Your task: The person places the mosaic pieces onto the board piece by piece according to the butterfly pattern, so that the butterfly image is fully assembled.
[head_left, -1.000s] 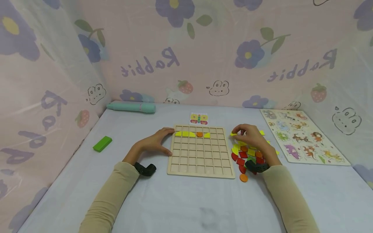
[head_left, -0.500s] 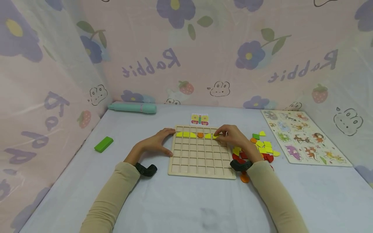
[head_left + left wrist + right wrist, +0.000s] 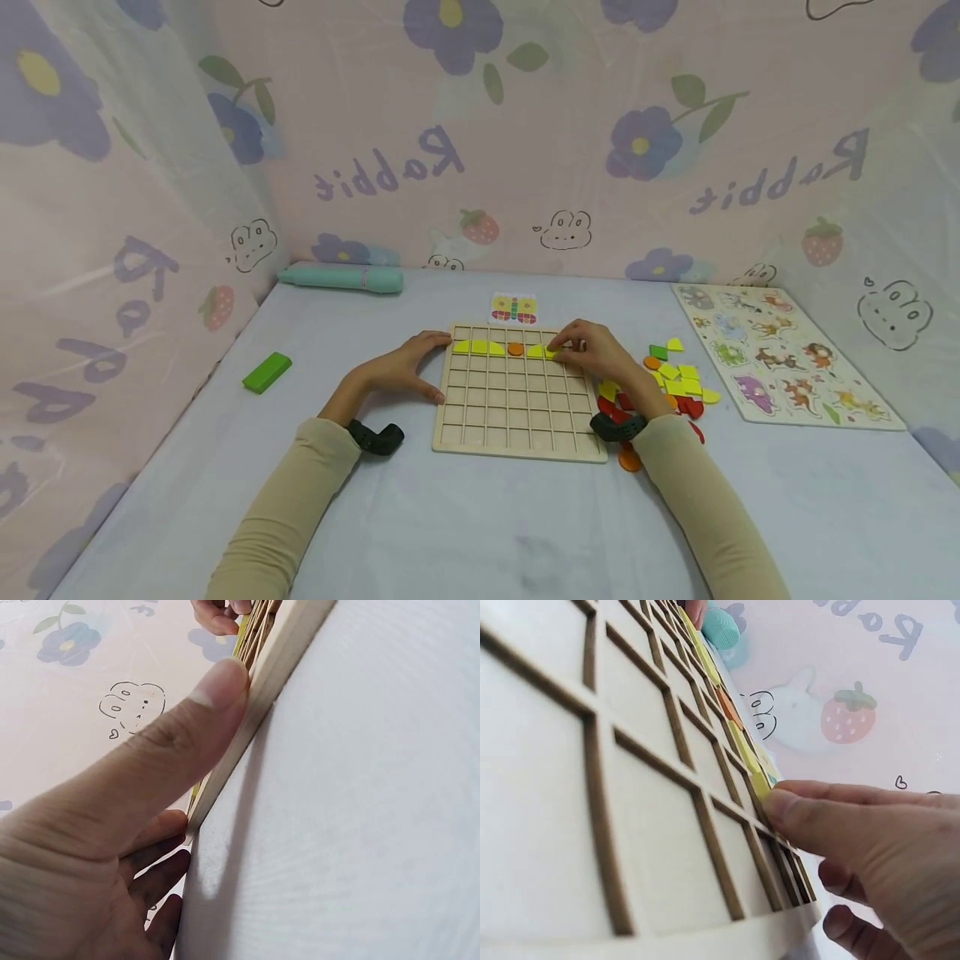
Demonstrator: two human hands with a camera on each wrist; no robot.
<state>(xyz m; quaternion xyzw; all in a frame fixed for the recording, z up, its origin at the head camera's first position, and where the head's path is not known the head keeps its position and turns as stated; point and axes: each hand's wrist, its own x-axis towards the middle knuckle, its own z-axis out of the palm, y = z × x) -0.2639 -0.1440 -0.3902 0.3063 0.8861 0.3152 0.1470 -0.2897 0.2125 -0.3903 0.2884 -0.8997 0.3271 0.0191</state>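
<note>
A wooden grid board [image 3: 519, 417] lies on the table between the two hands. Its second row from the back carries several yellow pieces [image 3: 480, 347] and an orange disc [image 3: 515, 348]. My left hand [image 3: 393, 367] touches the board's left edge, thumb toward the front and fingers toward the back; the left wrist view shows the thumb [image 3: 172, 754] straight along the side. Between thumb and fingertips, my right hand [image 3: 596, 353] pinches a yellow tile [image 3: 762, 784] at a cell of that same row, right of the other yellow pieces. Its far side is hidden by the fingers.
Loose yellow tiles [image 3: 678, 379], red pieces [image 3: 688, 406] and an orange disc [image 3: 630, 457] lie right of the board. A butterfly pattern card [image 3: 513, 309] sits behind it. An animal puzzle board [image 3: 783, 354] is far right; a green block [image 3: 267, 372] and teal cylinder [image 3: 341, 277] are left.
My right hand has moved left from the loose pieces to the board's second row, bringing the yellow tile; over the last half second it shifted slightly. The left hand has stayed at the board's edge.
</note>
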